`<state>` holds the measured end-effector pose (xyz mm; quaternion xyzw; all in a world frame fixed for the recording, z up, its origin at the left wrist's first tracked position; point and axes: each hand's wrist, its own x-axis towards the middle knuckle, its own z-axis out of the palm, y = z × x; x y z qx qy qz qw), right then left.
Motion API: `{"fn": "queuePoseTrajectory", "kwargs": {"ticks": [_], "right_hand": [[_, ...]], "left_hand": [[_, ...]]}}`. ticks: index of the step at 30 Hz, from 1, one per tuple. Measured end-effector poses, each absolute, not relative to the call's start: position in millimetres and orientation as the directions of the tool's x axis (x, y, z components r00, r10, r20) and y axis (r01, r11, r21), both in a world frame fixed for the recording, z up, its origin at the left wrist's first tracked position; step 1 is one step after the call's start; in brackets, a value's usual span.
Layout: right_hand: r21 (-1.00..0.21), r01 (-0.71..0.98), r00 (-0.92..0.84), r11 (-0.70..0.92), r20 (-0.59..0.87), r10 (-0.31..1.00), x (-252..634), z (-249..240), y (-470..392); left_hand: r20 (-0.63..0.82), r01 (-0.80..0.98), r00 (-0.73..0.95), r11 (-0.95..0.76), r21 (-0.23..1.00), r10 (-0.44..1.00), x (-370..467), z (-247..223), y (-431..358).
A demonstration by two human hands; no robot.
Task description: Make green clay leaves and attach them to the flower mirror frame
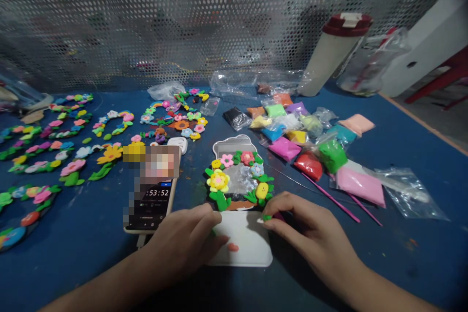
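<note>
My right hand (307, 229) pinches a small green clay piece (267, 218) between thumb and fingertips, over the right edge of a white board (252, 243). A sliver of a dark pink thing shows behind those fingers. My left hand (190, 239) is curled over the board's left side, thumb and finger nearly together; a trace of green shows there, but what it holds is mostly hidden. A small red-orange clay piece (233, 247) lies on the board. Just beyond is a wreath-shaped frame (243, 180) covered in clay flowers and leaves, including a yellow flower (218, 181).
A phone (155, 204) with a timer stands left of my hands. Clay wreaths (113, 122) spread across the left side. Several clay packets (285, 148) and pink sticks (334, 200) lie at right. A tumbler (334, 53) stands before a perforated metal panel (183, 24).
</note>
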<state>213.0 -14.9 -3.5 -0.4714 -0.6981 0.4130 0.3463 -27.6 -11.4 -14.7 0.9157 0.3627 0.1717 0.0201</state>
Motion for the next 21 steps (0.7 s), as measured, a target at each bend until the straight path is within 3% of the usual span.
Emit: {"fn": "queuePoseTrajectory", "kwargs": {"ticks": [13, 21], "right_hand": [[-0.862, 0.343, -0.472, 0.374, 0.186, 0.862, 211.4, -2.5, -15.7], [-0.878, 0.349, -0.463, 0.328, 0.143, 0.875, 213.0, -1.6, -17.0]], "left_hand": [[0.263, 0.647, 0.675, -0.724, 0.238, 0.690, -29.9, -15.2, -12.2], [0.215, 0.685, 0.661, -0.695, 0.220, 0.719, -29.5, -19.7, -11.4]]}}
